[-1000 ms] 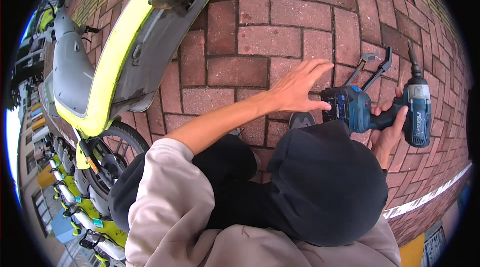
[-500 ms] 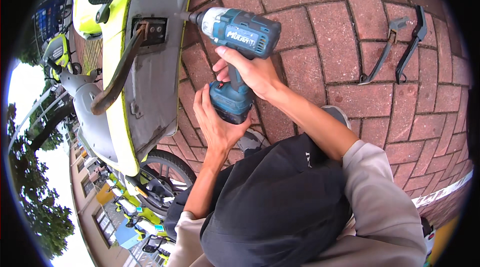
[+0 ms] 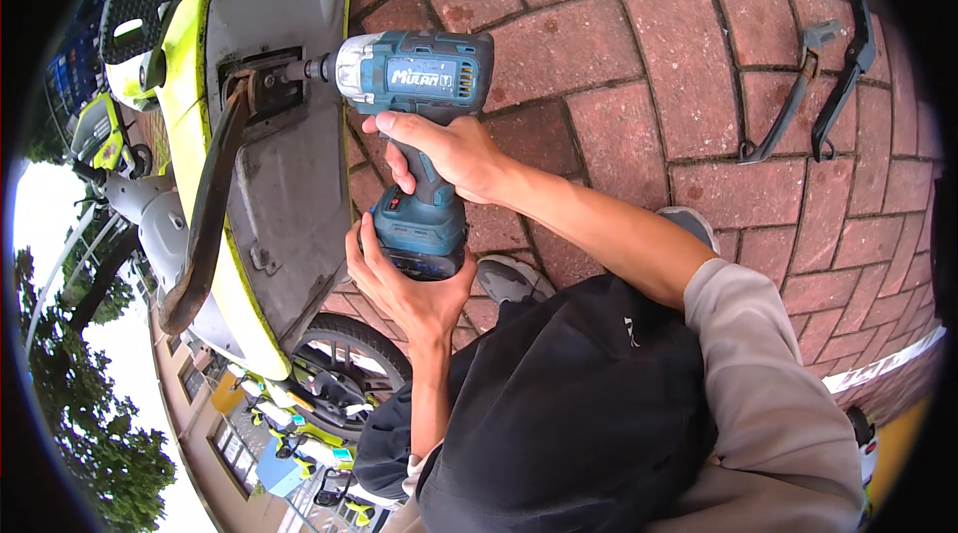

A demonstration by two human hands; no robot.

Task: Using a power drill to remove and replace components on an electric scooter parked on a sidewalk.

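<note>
The teal impact driver [image 3: 424, 74] looks rigid and probably heavy, best held by its handle [image 3: 431, 186] and battery [image 3: 424, 264]. The right grip [image 3: 451, 154] is wrapped around the handle, below the motor body; the left grip [image 3: 419, 305], spread wide, cups the battery from beneath. The socket [image 3: 296, 71] reaches over the grey panel's [image 3: 304, 169] right edge to the metal bracket [image 3: 267, 84], though whether it seats fully is hard to tell
</note>
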